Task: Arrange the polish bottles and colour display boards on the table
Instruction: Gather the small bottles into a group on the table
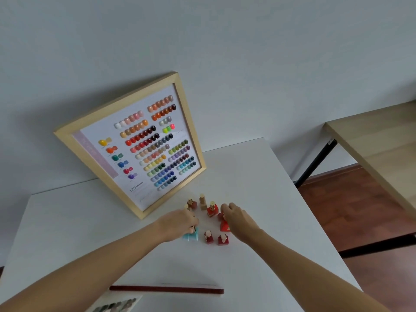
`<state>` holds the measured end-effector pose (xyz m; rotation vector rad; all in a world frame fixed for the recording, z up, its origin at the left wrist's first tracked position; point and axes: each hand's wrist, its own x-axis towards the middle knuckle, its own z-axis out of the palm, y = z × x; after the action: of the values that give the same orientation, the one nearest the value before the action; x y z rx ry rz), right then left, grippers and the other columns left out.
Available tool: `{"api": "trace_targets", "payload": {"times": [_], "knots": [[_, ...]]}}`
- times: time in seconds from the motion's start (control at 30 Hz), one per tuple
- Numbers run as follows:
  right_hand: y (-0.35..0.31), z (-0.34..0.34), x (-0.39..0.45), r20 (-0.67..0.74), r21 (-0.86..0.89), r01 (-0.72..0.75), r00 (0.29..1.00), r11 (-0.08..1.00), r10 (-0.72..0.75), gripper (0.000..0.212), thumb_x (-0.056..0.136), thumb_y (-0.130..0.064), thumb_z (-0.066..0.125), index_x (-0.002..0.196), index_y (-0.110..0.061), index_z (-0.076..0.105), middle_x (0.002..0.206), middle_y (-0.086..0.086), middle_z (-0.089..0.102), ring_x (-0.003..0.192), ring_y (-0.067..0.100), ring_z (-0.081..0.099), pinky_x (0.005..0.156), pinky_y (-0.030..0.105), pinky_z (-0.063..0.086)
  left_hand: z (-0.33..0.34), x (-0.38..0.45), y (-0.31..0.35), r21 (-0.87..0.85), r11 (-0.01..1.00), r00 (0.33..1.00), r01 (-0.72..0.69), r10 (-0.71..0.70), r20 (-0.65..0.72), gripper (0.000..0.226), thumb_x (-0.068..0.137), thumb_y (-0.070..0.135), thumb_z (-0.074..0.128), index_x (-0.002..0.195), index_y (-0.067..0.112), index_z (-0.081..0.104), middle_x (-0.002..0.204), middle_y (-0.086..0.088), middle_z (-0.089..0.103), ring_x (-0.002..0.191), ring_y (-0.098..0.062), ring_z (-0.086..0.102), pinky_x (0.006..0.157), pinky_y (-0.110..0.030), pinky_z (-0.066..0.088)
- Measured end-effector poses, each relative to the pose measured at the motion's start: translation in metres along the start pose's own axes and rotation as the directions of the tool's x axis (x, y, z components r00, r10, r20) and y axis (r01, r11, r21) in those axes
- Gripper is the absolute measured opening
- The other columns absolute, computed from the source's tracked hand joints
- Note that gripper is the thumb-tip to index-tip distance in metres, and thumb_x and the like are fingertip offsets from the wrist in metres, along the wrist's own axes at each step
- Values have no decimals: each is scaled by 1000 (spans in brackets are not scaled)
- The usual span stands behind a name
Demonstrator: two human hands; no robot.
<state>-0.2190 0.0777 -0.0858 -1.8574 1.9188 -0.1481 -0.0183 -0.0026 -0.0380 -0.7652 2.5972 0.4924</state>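
Both hands are working inside the cluster of polish bottles on the white surface (pixel 258 183). Your left hand (pixel 177 224) is curling its fingers round the gold cap of the turquoise bottle (pixel 191 235), probably to slide it into line. Your right hand (pixel 236 218) is closing over a red bottle (pixel 224 225); whether it is gripping the cap I cannot tell, since the fingers are hiding it. Between your hands a beige bottle (pixel 203 202) and an orange-red bottle (pixel 212 209) are standing upright, caps pointing up, and two dark red bottles (pixel 208 237) are standing just nearer you. Beyond your left hand the framed colour board (pixel 135 145) is leaning against the wall, long axis tilted, face towards you for easy viewing. Near your forearms a second board (pixel 166 289) is lying flat, long edge across you.
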Motion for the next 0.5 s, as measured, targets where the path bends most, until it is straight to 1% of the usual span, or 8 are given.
{"api": "trace_targets", "payload": {"times": [0.07, 0.13, 0.2, 0.3, 0.4, 0.5], "knots": [[9, -6, 0, 14, -9, -1, 1000, 1000, 1, 18, 88, 7, 43, 95, -8, 49, 88, 9, 54, 64, 21, 47, 58, 34, 45, -12, 1, 3, -24, 1000, 999, -9, 8, -39, 20, 95, 25, 52, 102, 11, 64, 102, -6, 66, 85, -14, 60, 77, -24, 49], [25, -16, -4, 14, 3, -13, 1000, 1000, 13, 14, 90, 5, 44, 93, -6, 52, 90, 12, 57, 67, 25, 54, 61, 37, 50, -29, 6, 11, -36, 999, 996, -14, 10, -84, 18, 94, 26, 53, 99, 13, 65, 99, -3, 66, 80, -9, 56, 73, -21, 45], [43, -31, -10, -9, 59, -37, 999, 998, 37, 12, 93, -2, 44, 93, -6, 55, 92, 12, 60, 74, 29, 61, 66, 39, 53, -49, 13, 20, -63, 998, 990, -17, 8, -138, 17, 93, 26, 55, 100, 15, 66, 97, 0, 65, 82, -10, 58, 74, -23, 49], [77, -58, -20, -46, 106, -83, 995, 991, 88, 11, 94, -9, 47, 97, -7, 58, 97, 10, 64, 82, 28, 63, 74, 40, 55, -77, 31, 41, -107, 994, 981, -19, -3, -195, 17, 93, 26, 55, 101, 16, 67, 93, 0, 63, 83, -13, 59, 75, -27, 51], [112, -81, -29, -90, 162, -166, 979, 973, 182, 11, 93, -10, 49, 96, -7, 59, 97, 7, 69, 84, 25, 64, 75, 36, 53, -93, 60, 66, -138, 989, 976, -50, 20, -215, 17, 91, 24, 57, 99, 14, 68, 92, -1, 63, 82, -15, 59, 74, -27, 49], [143, -95, -37, -109, 195, -252, 955, 948, 276, 10, 92, -10, 52, 98, -7, 60, 97, 8, 70, 85, 26, 64, 76, 37, 53, -92, 96, 93, -158, 986, 980, -63, 31, -198, 18, 91, 22, 58, 100, 10, 68, 94, -5, 65, 83, -18, 61, 75, -31, 51]]}}
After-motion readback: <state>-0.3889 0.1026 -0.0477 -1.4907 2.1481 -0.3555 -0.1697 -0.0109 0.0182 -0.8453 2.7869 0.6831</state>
